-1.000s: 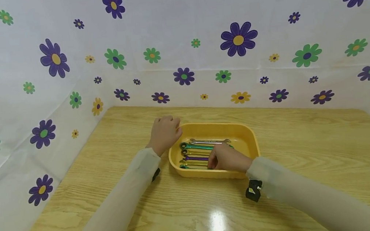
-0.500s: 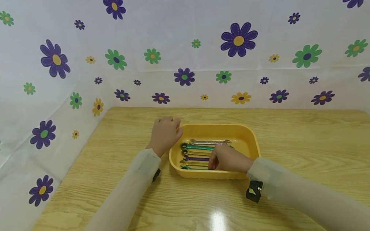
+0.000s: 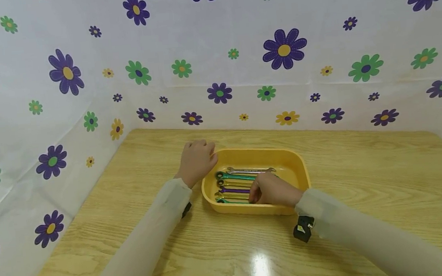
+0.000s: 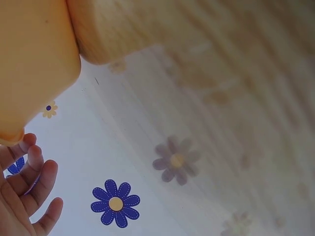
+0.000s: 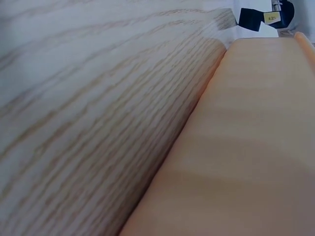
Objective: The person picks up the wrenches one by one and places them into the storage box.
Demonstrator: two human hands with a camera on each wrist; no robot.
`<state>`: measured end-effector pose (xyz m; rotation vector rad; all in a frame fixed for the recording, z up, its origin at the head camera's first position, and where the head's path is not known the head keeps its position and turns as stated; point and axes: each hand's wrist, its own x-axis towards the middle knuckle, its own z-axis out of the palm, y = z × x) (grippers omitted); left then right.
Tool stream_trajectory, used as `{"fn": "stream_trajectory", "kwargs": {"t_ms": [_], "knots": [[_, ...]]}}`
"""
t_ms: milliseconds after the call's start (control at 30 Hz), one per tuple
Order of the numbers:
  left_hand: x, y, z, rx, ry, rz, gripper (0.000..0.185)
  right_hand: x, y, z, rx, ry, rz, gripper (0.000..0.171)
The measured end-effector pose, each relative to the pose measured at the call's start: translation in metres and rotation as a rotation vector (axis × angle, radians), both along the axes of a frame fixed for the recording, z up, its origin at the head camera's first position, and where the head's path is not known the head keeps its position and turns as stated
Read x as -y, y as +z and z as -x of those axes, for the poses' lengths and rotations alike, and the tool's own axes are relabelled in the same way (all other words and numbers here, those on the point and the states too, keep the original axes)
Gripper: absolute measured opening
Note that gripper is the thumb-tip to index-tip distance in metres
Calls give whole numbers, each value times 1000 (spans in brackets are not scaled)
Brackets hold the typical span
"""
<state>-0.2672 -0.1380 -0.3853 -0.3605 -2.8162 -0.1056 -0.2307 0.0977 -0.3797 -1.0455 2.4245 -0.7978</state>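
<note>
The yellow tray (image 3: 298, 166) sits on the wooden surface (image 3: 368, 195), and every place here is told from it. The left hand (image 3: 197, 160) rests at the tray's far left corner, its fingers (image 4: 29, 172) loosely curled over the rim, steadying it rather than gripping anything. The right hand (image 3: 271, 190) is inside the tray at the near side, fingers bent down onto the wrenches (image 3: 234, 183) lying side by side on the tray's floor; whether it actually pinches one, I cannot tell, as the hand covers its own fingertips.

Against a second ago, little has changed: both hands stay put, the right one only settling slightly toward the nearest wrench, a green one (image 3: 230, 201). No wrench has left the tray, so I judge the picking-up barely begun.
</note>
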Motion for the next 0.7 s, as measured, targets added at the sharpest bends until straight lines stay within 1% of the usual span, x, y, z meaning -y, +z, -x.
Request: {"fn": "stream_trajectory", "kwargs": {"t_ms": [100,233,400,467,600,700], "knots": [[0,0,1,2,-2,-5,20,-1,1,1,-21,13,-1,8],[1,-1,2,0,-2,-16,18,-4,6,1,-40,18,12,7],[3,-1,4,17,5,-29,19,-8,15,3,-57,-17,25,17],[4,-2,4,24,3,-40,22,-11,18,4,-57,-30,31,21],[6,-3,5,42,-15,-60,32,-20,25,7,-7,-63,61,30],[7,-3,5,73,-27,-59,44,-28,33,8,-17,-98,66,37]]}}
